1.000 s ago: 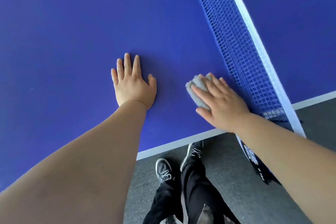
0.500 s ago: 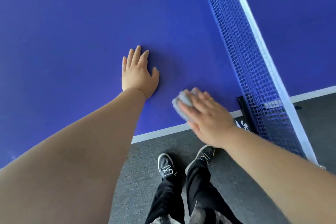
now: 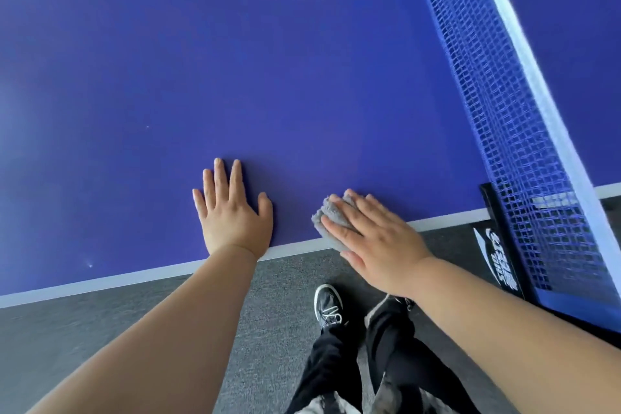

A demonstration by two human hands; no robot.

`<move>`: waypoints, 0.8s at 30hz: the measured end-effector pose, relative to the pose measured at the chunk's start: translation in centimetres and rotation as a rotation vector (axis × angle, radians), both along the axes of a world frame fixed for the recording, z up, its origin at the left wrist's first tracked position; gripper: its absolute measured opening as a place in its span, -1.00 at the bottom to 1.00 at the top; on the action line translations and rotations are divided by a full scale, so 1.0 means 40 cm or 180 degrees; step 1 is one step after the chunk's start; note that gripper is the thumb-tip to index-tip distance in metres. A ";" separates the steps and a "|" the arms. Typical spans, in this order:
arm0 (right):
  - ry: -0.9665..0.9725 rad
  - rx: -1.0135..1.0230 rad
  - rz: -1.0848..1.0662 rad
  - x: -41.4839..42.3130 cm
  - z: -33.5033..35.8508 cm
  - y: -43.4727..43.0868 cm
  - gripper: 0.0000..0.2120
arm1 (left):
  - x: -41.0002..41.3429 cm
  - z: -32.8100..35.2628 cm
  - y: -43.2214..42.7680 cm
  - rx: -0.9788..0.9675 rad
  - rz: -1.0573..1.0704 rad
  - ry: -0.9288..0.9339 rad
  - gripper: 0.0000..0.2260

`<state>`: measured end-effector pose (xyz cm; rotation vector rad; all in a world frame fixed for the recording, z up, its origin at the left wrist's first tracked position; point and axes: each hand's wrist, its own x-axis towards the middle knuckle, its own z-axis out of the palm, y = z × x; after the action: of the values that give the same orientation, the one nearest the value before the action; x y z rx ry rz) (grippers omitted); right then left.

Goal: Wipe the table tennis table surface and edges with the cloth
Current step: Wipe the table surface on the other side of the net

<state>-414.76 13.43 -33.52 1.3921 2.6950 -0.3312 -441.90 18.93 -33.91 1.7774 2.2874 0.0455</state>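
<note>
The blue table tennis table (image 3: 235,60) fills the upper view, its white edge line (image 3: 100,281) running along the near side. A bunched grey cloth (image 3: 331,218) lies at that near edge, partly over the white line. My right hand (image 3: 376,245) presses flat on the cloth with straight fingers and covers most of it. My left hand (image 3: 232,212) rests palm down on the blue surface just left of the cloth, fingers spread and straight, holding nothing.
The blue net (image 3: 497,104) with a white top band stands to the right, ending at a black net post clamp (image 3: 500,245) at the table's edge. Below the edge are grey carpet (image 3: 100,329) and my legs in black trousers and dark shoes (image 3: 327,307).
My right hand has slid the cloth back from beside the net toward the near edge and onto the white line. My left hand has also drawn back close to the edge.
</note>
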 end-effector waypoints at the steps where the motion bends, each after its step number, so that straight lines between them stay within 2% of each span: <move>1: -0.0096 0.0009 -0.0144 0.026 -0.003 0.029 -0.37 | 0.001 -0.001 0.004 -0.0002 -0.0009 0.0010 -0.30; 5: -0.0417 -0.0106 -0.1989 0.088 0.001 0.188 -0.35 | -0.004 -0.010 0.001 0.0066 0.0022 -0.0002 -0.30; 7: -0.0356 -0.0144 -0.2391 0.053 0.013 0.241 -0.30 | -0.005 -0.018 0.002 0.0099 0.0010 0.0003 -0.30; 9: -0.0180 -0.0036 -0.1869 -0.021 0.014 0.223 -0.27 | -0.008 -0.024 0.003 0.0136 0.0020 0.0017 -0.30; 12: 0.0062 -0.0003 -0.0309 -0.130 -0.001 0.065 -0.23 | -0.008 -0.020 0.001 0.0111 0.0023 -0.0014 -0.31; 14: 0.0189 -0.0041 0.0217 -0.144 -0.009 0.003 -0.23 | -0.008 -0.015 0.002 0.0107 -0.0001 0.0004 -0.30; 16: 0.0138 0.0008 0.0420 -0.115 -0.006 0.033 -0.27 | -0.007 -0.017 0.004 0.0084 -0.0016 -0.0008 -0.31; 18: -0.0053 0.0017 -0.0028 -0.060 -0.008 0.124 -0.28 | -0.006 -0.020 0.005 0.0082 0.0001 -0.0021 -0.31; 22: -0.0299 -0.0075 -0.1864 0.029 0.004 0.342 -0.28 | -0.011 -0.028 0.003 0.0163 -0.0007 0.0009 -0.31; 24: -0.0271 -0.0082 -0.2125 -0.003 0.012 0.386 -0.28 | -0.008 -0.029 0.004 0.0158 -0.0003 0.0011 -0.31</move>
<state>-414.89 28.85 -33.05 2.2024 2.0720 -0.3326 -442.20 19.10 -35.08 1.8039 2.3069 0.0998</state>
